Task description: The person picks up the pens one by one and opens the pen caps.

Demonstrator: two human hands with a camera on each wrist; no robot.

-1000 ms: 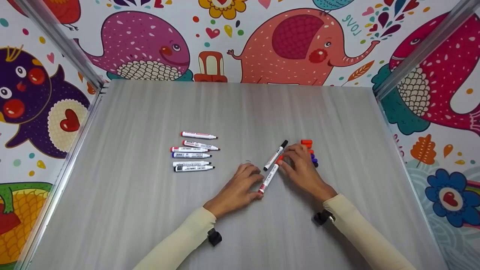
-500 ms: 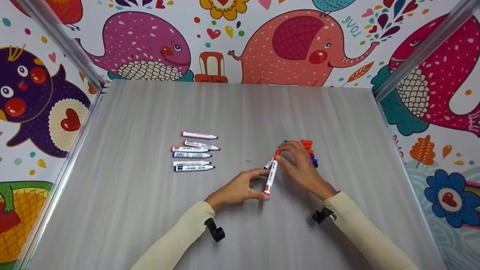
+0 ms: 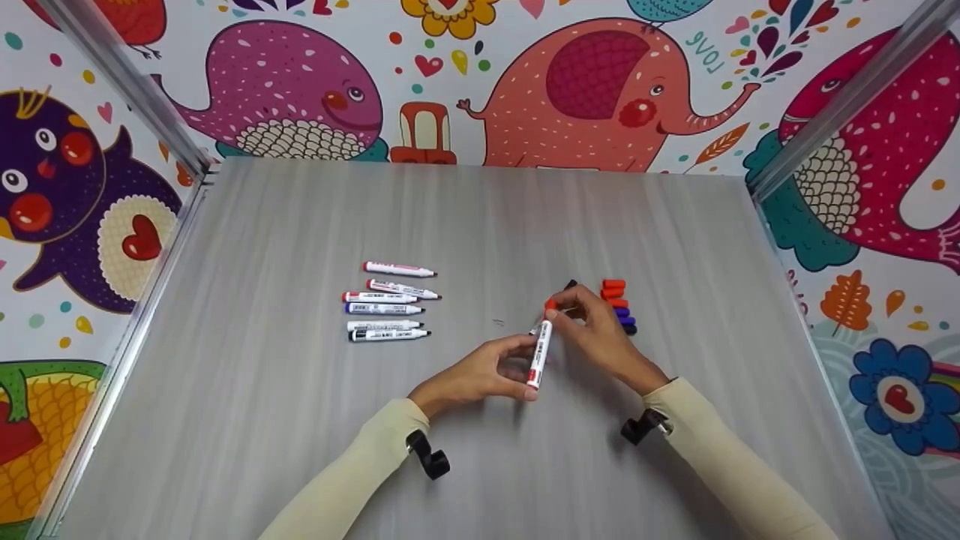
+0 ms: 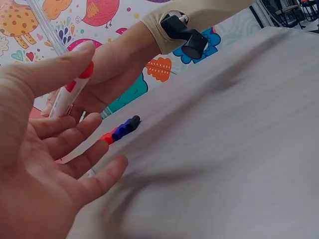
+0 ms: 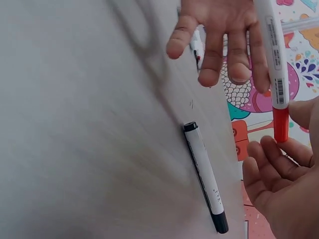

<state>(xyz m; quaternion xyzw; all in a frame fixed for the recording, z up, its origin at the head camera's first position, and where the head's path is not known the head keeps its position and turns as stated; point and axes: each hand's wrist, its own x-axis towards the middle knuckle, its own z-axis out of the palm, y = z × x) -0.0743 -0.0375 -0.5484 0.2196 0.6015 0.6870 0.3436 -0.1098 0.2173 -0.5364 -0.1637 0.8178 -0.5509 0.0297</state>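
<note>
Marker with a red cap (image 3: 540,352) sits lifted off the grey table (image 3: 300,420) near its middle, held between both hands and pointing away from the person. Left hand (image 3: 480,375) pinches the lower end of the white barrel between thumb and fingertips, the other fingers spread loosely — the left wrist view shows them relaxed beneath the barrel. Right hand (image 3: 600,334) closes thumb and fingers on the red cap (image 5: 280,124) at the far end, so the cap is gripped while still seated on the marker. Directly below, a black-capped marker (image 5: 204,174) lies flat on the table, touched by neither hand. Just right of the right hand sits a short row of loose caps (image 3: 619,306) — red ones, then purple, then black. Well apart to the left, six uncapped markers (image 3: 386,304) lie roughly parallel in a column, tips toward the right.
</note>
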